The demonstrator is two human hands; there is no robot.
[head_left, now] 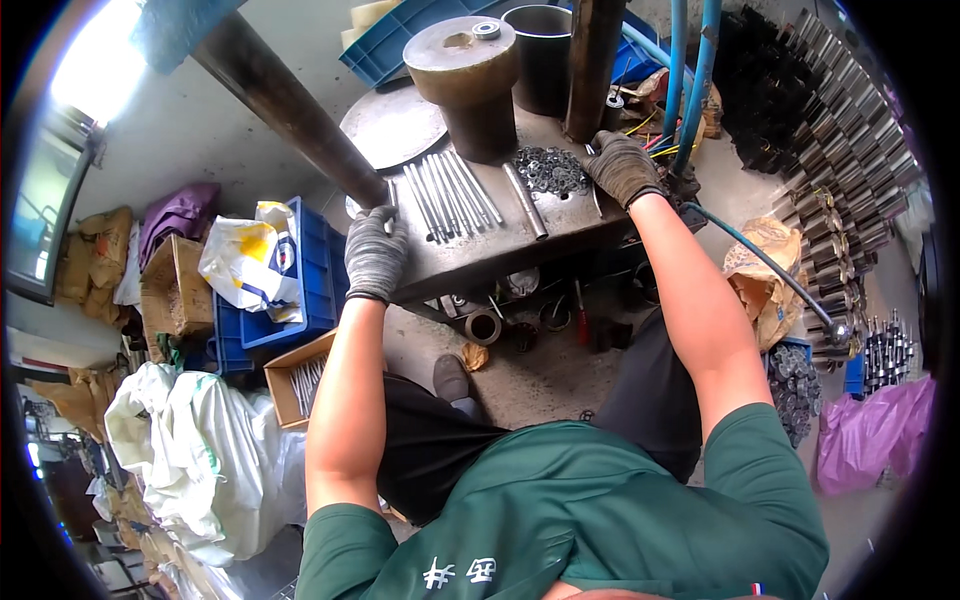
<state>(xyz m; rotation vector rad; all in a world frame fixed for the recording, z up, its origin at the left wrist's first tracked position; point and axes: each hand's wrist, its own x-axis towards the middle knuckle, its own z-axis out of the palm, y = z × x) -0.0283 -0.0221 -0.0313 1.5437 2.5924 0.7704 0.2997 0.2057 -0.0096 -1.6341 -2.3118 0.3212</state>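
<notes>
My left hand (pixel 377 255), in a grey knit glove, is closed at the left front corner of the metal bench. A slim metal rod (pixel 391 192) stands up from its fingertips. My right hand (pixel 625 170), in a darker, dirty glove, rests by the foot of the right steel column, fingers curled. A tiny bright piece shows at its fingertips, too small to name. Beside that hand lies a heap of small dark metal parts (pixel 552 171). Between my hands are a row of several silver rods (pixel 450 195) and a thicker metal bar (pixel 526 201).
A stepped metal cylinder (pixel 460 85) with a bearing (pixel 486 30) on top stands behind the rods. Steel columns rise at the left (pixel 290 110) and right (pixel 597 70). Blue hoses (pixel 690 90) hang at right. Blue crates (pixel 318 270) and a carton of rods (pixel 297 380) are at left.
</notes>
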